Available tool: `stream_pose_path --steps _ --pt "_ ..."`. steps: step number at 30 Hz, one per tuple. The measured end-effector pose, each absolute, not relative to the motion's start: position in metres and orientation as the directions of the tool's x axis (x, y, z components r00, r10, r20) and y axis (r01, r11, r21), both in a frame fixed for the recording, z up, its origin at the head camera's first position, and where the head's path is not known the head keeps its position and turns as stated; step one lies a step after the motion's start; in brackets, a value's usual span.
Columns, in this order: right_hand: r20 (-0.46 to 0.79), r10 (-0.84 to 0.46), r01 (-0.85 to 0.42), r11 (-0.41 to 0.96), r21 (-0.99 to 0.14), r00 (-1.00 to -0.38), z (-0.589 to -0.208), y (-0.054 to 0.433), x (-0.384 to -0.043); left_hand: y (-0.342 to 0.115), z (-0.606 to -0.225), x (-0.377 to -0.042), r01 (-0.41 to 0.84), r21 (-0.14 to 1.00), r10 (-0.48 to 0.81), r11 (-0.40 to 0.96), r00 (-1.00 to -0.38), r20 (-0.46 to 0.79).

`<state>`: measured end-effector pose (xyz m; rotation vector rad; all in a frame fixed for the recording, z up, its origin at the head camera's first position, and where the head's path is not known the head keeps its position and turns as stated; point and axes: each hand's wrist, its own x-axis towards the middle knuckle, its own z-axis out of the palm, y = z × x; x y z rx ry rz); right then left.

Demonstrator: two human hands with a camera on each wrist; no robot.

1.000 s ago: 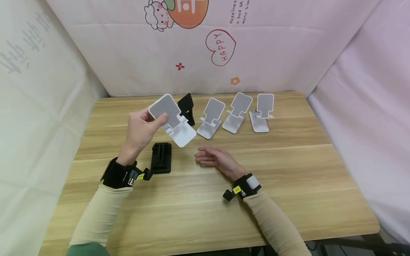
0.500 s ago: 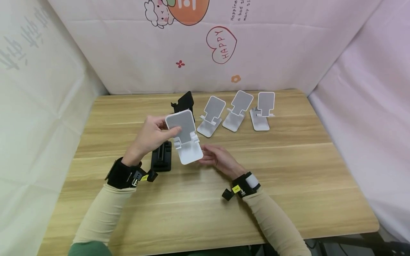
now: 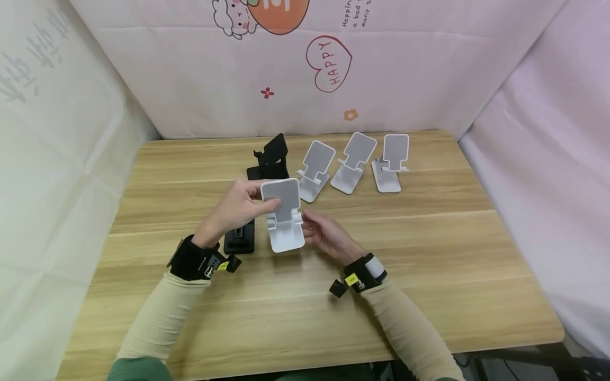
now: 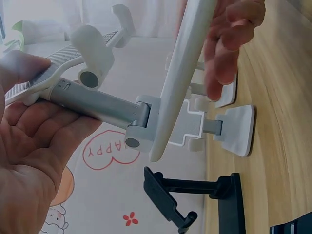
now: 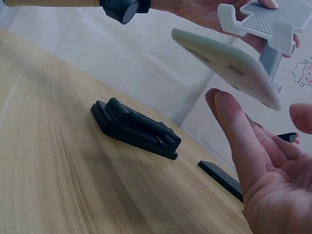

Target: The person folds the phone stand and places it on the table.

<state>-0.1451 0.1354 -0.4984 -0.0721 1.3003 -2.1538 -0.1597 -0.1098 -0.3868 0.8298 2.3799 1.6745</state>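
Note:
My left hand (image 3: 234, 210) holds a white phone stand (image 3: 288, 237) above the table, the thumb on its grey padded plate and the fingers underneath. In the left wrist view the stand's silver arm (image 4: 97, 105) is unfolded between plate and base. My right hand (image 3: 329, 238) is by the stand's right side with its fingers extended. From the right wrist, the fingertips (image 5: 228, 105) appear just below the stand's base (image 5: 224, 63); contact is unclear. A folded black phone stand (image 3: 240, 241) lies on the table, partly hidden by my left hand.
Behind the held stand, an unfolded black phone stand (image 3: 275, 153) stands at the back of the table. Three white phone stands (image 3: 318, 161) (image 3: 358, 153) (image 3: 395, 152) stand to its right, unfolded. A printed cloth (image 3: 405, 69) hangs behind the table (image 3: 429, 296).
My left hand has carried the white phone stand right and toward me, turning it more upright in the head view. It is now beside my right hand, which has barely moved.

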Motion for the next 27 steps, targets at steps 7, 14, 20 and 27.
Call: stream_pose_path --steps 7,14,20,27 --pt "-0.222 -0.545 0.44 -0.311 -0.842 -0.808 -0.497 0.135 -0.145 -0.107 -0.391 -0.161 0.341 0.907 0.516 0.248 -0.838 0.174" --pt "-0.187 -0.568 0.417 -0.305 -0.856 -0.801 -0.498 0.137 -0.144 -0.105 -0.396 -0.164 0.323 0.918 0.542 0.228 -0.826 0.156" --pt "-0.173 -0.577 0.394 -0.283 -0.874 -0.798 -0.499 0.137 -0.144 -0.105 -0.399 -0.165 0.332 0.91 0.552 0.247 -0.82 0.149" --pt "-0.174 -0.576 0.374 -0.249 -0.893 -0.799 -0.502 0.136 -0.145 -0.103 -0.403 -0.166 0.341 0.904 0.555 0.26 -0.819 0.149"
